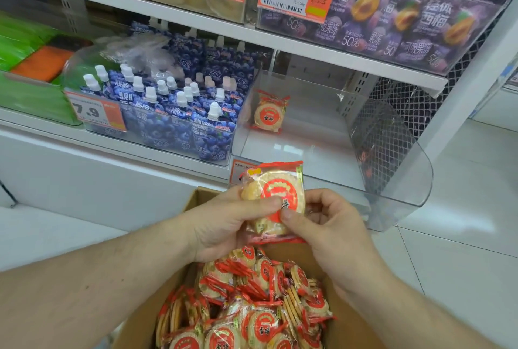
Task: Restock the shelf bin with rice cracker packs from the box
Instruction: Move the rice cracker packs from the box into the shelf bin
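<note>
Holding one cracker pack [276,199], left hand [224,225] and right hand [330,225] pinching its edges; best carried upward beyond fingertips into clear bin [392,180], released flat.

clear shelf bin [392,180]: open top, floor mostly bare | obstacle: one rice cracker pack [269,113] at back left | shelf above [308,48] limits headroom

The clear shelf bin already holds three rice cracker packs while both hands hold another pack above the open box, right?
Not quite. The head view shows only one rice cracker pack in the clear shelf bin, not three. The rest stands: the left hand and right hand hold another pack above the open box.
</note>
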